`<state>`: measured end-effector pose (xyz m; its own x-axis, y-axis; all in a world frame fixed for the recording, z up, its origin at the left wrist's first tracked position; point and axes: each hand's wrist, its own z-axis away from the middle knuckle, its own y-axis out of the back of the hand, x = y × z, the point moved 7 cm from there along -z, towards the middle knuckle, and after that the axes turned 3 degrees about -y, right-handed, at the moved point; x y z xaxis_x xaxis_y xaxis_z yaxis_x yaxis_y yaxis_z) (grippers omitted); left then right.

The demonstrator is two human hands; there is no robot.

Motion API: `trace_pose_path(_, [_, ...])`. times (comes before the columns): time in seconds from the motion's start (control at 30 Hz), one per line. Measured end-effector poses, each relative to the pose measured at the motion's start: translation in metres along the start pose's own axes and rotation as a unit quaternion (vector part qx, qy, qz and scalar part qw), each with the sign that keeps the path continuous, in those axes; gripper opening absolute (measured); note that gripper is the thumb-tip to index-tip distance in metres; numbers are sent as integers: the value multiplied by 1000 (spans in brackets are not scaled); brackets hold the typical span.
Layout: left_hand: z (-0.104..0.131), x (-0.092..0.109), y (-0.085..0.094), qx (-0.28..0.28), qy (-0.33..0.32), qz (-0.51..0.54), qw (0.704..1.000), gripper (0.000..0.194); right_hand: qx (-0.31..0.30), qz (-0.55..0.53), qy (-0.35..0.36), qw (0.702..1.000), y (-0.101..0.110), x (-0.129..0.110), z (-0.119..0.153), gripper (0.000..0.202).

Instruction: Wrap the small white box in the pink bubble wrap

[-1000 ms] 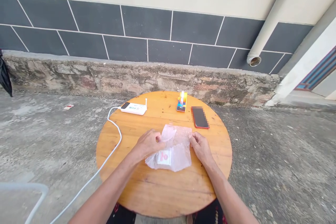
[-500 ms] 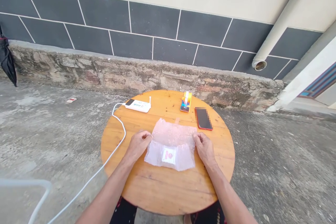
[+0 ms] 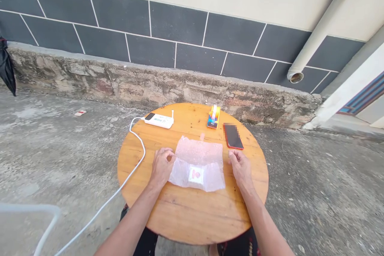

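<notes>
Seated at a round wooden table (image 3: 198, 218) outdoors, a person works over a sheet of translucent pink wrap (image 3: 199, 150) that lies near the middle of the top, a white box (image 3: 196, 174) under its near layer. The left hand (image 3: 162, 166) pinches the wrap's left edge between thumb and forefinger; the right hand (image 3: 241, 168) is free of the sheet, its fingers loosely curled just beside the right edge. Bare wood spreads from the wrap to the near rim, and more lies between the sheet and the white device (image 3: 159, 121) at far left. The gap between the right hand and the red-edged phone (image 3: 233, 136) is slim; the tape dispenser (image 3: 214, 117) stands beyond, close to the far rim.

The box's edges are softened by the plastic and its red print is too small to read. Pixelation masks part of the phone, the left fingertips blend into the wrap, and a black umbrella (image 3: 6, 68) is cut off by the left border. A white cable (image 3: 120, 188) leaves the frame at the bottom.

The wrap's far edge faces the tiled wall (image 3: 180, 24), with a small clear strip (image 3: 202, 137) jutting that way. Its near, doubled band runs lengthwise from left to right; the long axis of the whole sheet is hard to tell.
</notes>
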<state>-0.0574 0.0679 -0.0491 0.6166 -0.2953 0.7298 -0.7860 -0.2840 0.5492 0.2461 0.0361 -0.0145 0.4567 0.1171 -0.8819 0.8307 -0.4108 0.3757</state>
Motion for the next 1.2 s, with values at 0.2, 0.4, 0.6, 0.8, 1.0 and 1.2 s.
trace_pose_path(0.2, [0,4,0,6,-13,-8,1000,15,-141,-25,-4,990,-11,-29,24,34])
trace_pose_path(0.4, [2,7,3,9,-23,-13,1000,15,-185,42,38,981,-25,-45,45,36])
trace_pose_path(0.6, [2,10,4,20,-20,-26,999,17,-365,59,196,908,-9,-81,111,28])
trace_pose_path(0.8, [4,10,2,23,-29,-44,998,17,-359,109,220,900,13,-65,154,35])
trace_pose_path(1.0, [4,9,1,27,-36,-62,997,14,-343,162,139,915,11,-47,148,16])
trace_pose_path(1.2, [4,9,1,32,-36,-67,997,14,-251,137,99,953,4,-42,124,20])
